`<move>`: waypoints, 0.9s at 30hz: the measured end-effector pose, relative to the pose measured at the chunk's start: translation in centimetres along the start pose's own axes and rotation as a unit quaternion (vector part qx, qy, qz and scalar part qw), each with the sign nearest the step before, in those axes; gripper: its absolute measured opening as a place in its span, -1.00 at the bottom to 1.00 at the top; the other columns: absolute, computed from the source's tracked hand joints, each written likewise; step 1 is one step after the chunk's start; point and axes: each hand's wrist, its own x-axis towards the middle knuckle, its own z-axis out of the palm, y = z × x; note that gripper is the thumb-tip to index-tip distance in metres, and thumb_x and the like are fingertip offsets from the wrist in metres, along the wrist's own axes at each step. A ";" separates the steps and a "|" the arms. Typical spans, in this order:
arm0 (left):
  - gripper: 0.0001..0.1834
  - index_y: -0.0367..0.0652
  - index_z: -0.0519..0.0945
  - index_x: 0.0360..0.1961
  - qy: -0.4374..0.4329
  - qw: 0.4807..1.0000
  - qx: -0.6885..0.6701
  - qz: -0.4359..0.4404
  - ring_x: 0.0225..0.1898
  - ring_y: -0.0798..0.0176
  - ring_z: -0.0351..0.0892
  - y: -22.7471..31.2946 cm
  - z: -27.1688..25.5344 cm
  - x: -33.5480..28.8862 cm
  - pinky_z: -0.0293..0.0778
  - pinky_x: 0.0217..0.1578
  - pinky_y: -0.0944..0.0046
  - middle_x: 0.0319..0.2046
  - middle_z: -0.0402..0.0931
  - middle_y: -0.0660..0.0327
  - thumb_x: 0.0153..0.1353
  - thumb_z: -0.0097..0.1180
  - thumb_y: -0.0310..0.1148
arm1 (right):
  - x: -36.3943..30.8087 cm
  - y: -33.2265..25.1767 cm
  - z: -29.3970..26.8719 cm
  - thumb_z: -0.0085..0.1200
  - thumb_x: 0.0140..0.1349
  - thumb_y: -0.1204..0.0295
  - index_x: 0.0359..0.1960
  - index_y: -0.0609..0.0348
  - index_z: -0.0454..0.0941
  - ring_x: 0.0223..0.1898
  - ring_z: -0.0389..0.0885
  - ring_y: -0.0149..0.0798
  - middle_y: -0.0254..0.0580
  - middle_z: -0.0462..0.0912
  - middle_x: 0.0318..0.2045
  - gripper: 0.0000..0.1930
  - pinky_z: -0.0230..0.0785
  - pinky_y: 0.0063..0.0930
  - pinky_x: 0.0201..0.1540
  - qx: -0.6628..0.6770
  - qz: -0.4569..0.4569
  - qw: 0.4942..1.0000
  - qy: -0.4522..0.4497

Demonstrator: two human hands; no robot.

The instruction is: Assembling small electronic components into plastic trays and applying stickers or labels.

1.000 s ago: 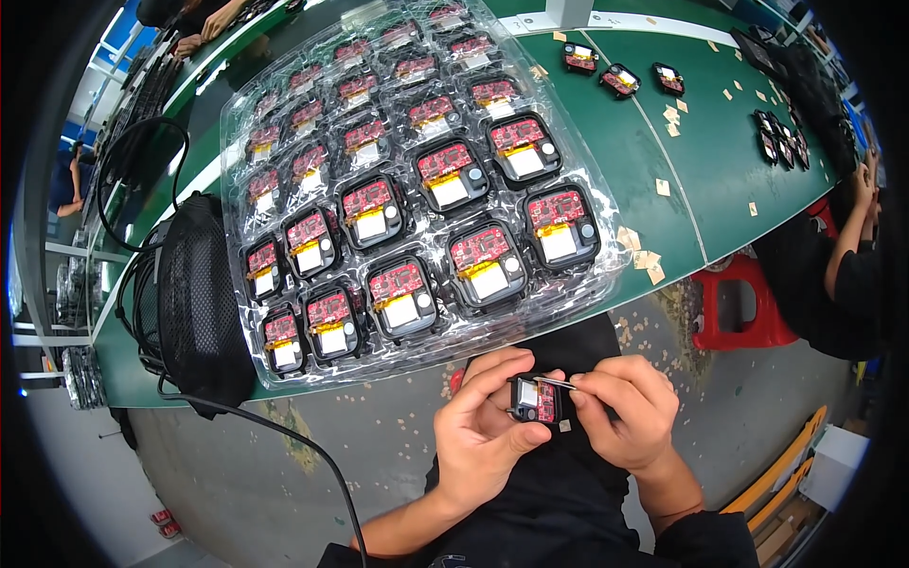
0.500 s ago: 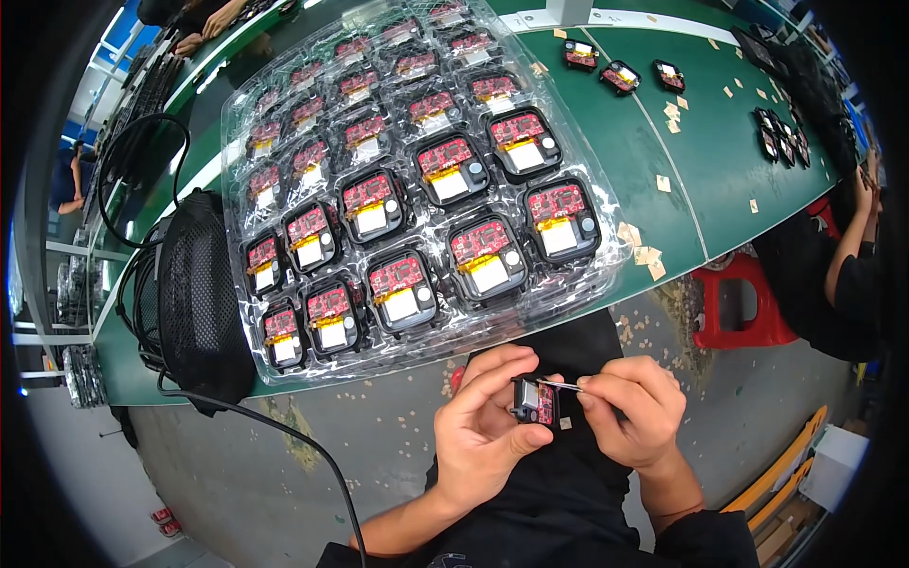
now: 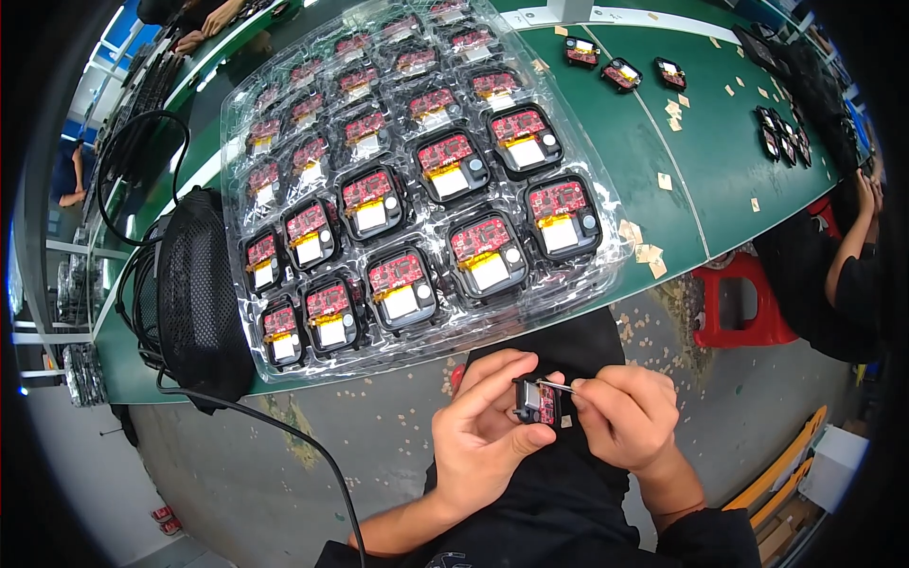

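Holding a small black module (image 3: 536, 401) with red circuit board, left hand (image 3: 485, 437) curled around it, fingers pressed on its near side, above the lap and below the table edge. Right hand (image 3: 627, 415) pinching thin metal tweezers (image 3: 555, 385), tips touching the module's top. Clear plastic tray (image 3: 606, 256) on green table (image 3: 729, 151), filled with like modules in rows. Black mesh pouch (image 3: 194, 293) just left of tray. Loose modules (image 3: 620, 72) at far edge.
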 end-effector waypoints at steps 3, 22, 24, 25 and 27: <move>-0.19 -0.43 0.52 0.19 -0.002 0.999 0.018 0.031 0.11 -0.10 0.65 0.3 -0.4 -0.5 0.59 0.20 0.01 0.15 0.42 -0.01 0.03 0.57 -0.13 | 0.4 -0.4 0.0 0.42 -0.05 0.60 -0.27 0.20 0.71 -0.56 0.60 -0.26 -0.23 0.62 -0.42 -0.74 0.44 -0.44 -0.53 0.019 -0.009 1.000 -0.007; -0.71 -0.32 0.59 -0.32 0.216 0.686 0.570 0.398 -0.14 -0.03 0.62 16.4 -7.0 9.7 0.53 -0.11 0.11 -0.17 0.58 0.02 -0.02 0.50 -0.55 | 3.8 3.9 -1.8 0.21 0.30 0.58 -0.17 0.35 0.58 -0.35 0.56 -0.15 -0.02 0.60 -0.29 -0.88 0.43 -0.38 -0.28 0.028 0.113 0.983 0.144; -0.72 -0.32 0.63 -0.26 0.210 0.674 0.615 0.351 -0.06 -0.07 0.65 16.6 -6.8 9.8 0.54 -0.06 0.08 -0.13 0.63 -0.02 0.05 0.48 -0.47 | 5.2 4.4 -1.8 0.17 0.31 0.61 -0.17 0.36 0.57 -0.34 0.57 -0.12 0.00 0.60 -0.27 -0.89 0.45 -0.34 -0.26 0.008 0.114 0.984 0.135; -0.73 -0.32 0.65 -0.23 0.207 0.695 0.611 0.318 -0.01 -0.11 0.66 16.3 -7.2 9.8 0.55 -0.03 0.06 -0.11 0.65 -0.04 0.09 0.46 -0.44 | 6.0 4.6 -1.9 0.14 0.31 0.64 -0.16 0.37 0.57 -0.33 0.58 -0.08 0.02 0.60 -0.25 -0.90 0.46 -0.31 -0.24 -0.011 0.120 0.985 0.122; -0.71 -0.31 0.69 -0.16 0.209 0.665 0.640 0.325 0.15 -0.20 0.61 15.7 -7.3 9.8 0.53 0.09 0.02 -0.02 0.68 -0.08 0.16 0.42 -0.37 | 8.0 4.9 -2.1 0.09 0.32 0.65 -0.16 0.35 0.55 -0.31 0.59 0.04 0.05 0.59 -0.24 -0.90 0.47 -0.25 -0.21 -0.059 0.084 0.987 0.123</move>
